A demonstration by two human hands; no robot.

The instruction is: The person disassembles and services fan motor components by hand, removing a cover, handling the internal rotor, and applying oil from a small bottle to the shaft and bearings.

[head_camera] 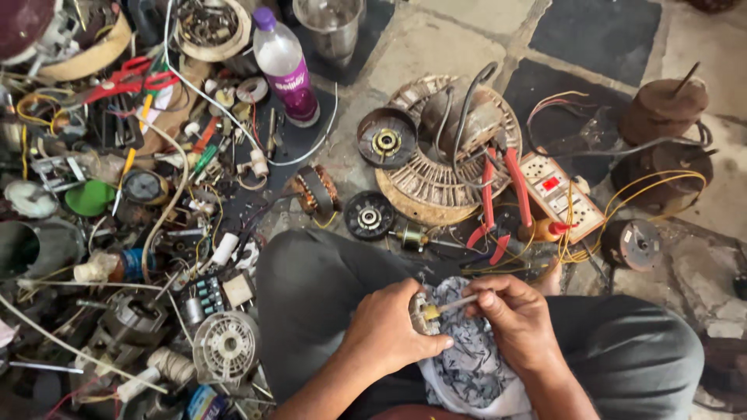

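My left hand (387, 330) grips a small pale round part (421, 313) with a brass-coloured centre, held over my lap. My right hand (515, 315) pinches a thin grey rod-like tool (457, 304) whose tip meets that brass centre. Under both hands lies a patterned white and grey cloth (465, 362) spread on my dark trousers (311, 280). I sit cross-legged on the floor.
Ahead lie a finned motor housing (436, 175), red-handled pliers (492, 206), a white switch and socket board (556, 190), round black bearing covers (386, 138) and a purple-capped bottle (285, 66). A dense heap of wires, coils, scissors and parts fills the left. Rusty motors (661, 109) stand right.
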